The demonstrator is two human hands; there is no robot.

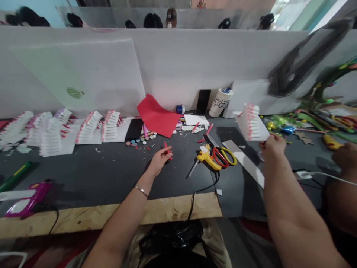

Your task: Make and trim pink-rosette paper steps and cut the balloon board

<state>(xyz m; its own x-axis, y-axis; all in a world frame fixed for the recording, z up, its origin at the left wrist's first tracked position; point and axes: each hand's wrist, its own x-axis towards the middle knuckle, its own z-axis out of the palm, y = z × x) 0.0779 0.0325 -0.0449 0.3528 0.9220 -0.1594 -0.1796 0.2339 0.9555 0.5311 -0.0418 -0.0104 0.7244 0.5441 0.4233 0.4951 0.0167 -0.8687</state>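
Observation:
My left hand is over the dark table, its fingers closed around a slim red stick that looks like a pen or crayon. On the right, my right hand pinches the lower corner of a white card. A stack of folded white paper strips with red-marked ends stands on that card, raised above the table. Between my hands lie a yellow glue gun and scissors with red and yellow handles. A red paper sheet rests beyond my left hand.
Similar white cards with strip stacks line the back left. A paper cup and a black phone stand against the white partition. A magenta glue gun lies front left. Another person's hand is at far right.

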